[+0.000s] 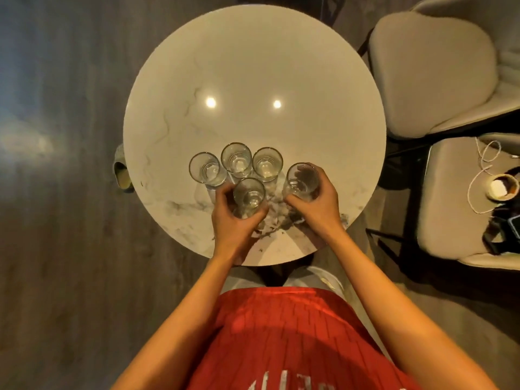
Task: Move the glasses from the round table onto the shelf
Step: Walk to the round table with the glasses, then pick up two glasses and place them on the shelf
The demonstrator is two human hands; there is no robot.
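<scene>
Several clear drinking glasses stand clustered on the near half of the round white marble table (253,66). My left hand (233,220) is wrapped around the nearest glass (249,194). My right hand (318,204) grips the glass at the right (301,178). Three more glasses stand free behind them: one at the left (206,171), one in the middle (236,159) and one just right of it (266,164). No shelf is in view.
Two beige padded chairs (430,74) stand right of the table. The nearer chair (450,192) carries a white cable, a small round dish and dark items. A slipper (121,175) lies on the dark wood floor at the table's left edge.
</scene>
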